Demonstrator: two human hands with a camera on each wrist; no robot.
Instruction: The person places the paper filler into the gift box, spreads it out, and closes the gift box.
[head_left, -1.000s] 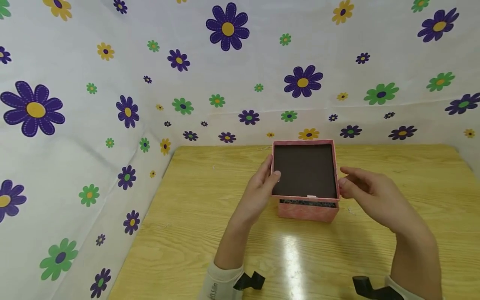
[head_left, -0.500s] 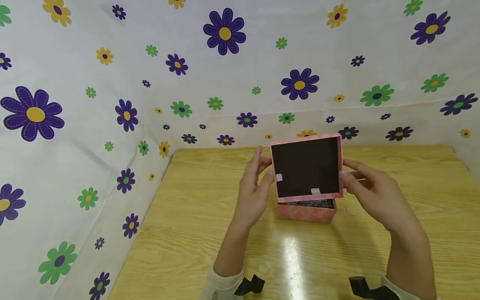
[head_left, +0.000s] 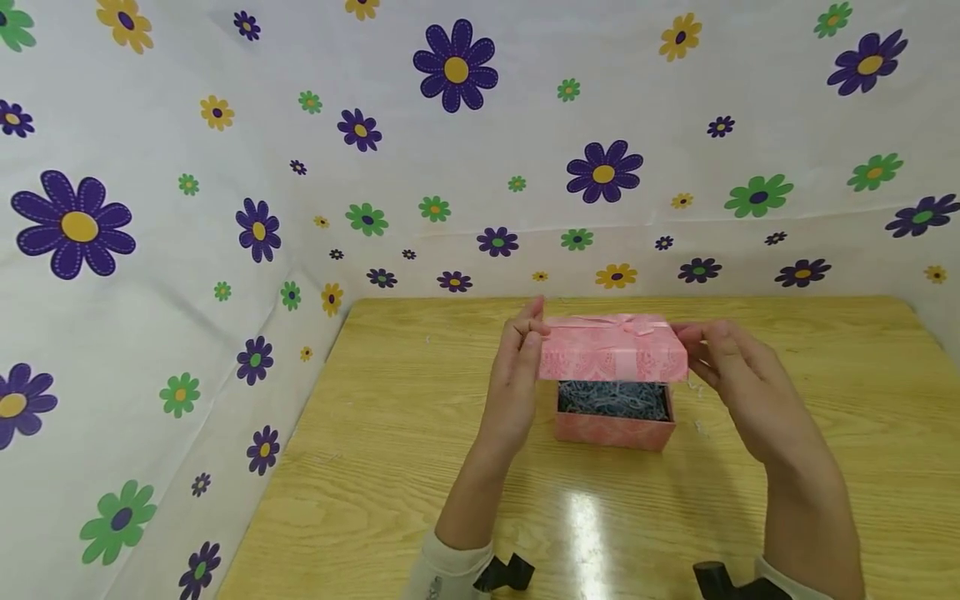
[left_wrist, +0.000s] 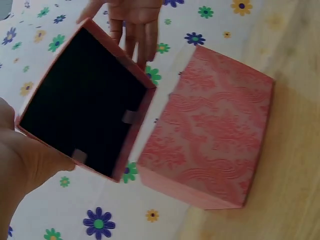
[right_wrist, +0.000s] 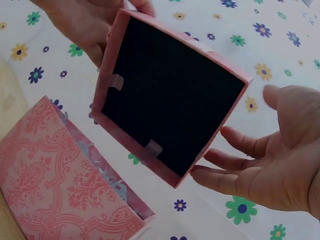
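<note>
A pink patterned lid (head_left: 612, 352) with a ribbon bow hangs level just above its matching box base (head_left: 615, 431), which stands on the table and shows grey-blue paper shreds (head_left: 611, 398). My left hand (head_left: 516, 375) pinches the lid's left edge, thumb on the rim. My right hand (head_left: 731, 367) touches the right edge with loosely straight fingertips, thumb apart. The left wrist view shows the lid's black inside (left_wrist: 85, 105), my left hand (left_wrist: 25, 165) under it and the base (left_wrist: 210, 135) beside it. From the right wrist, the lid (right_wrist: 167, 92) sits between my right hand (right_wrist: 265, 155) and the base (right_wrist: 60, 180).
The wooden table (head_left: 405, 450) has cloth walls printed with flowers (head_left: 150, 250) on the left, the back and the right. Black camera mounts (head_left: 510, 571) sit at both wrists near the table's front edge.
The lid was tilted with its black underside towards me. It has turned top up and now sits level over the box base, and the shreds show below it.
</note>
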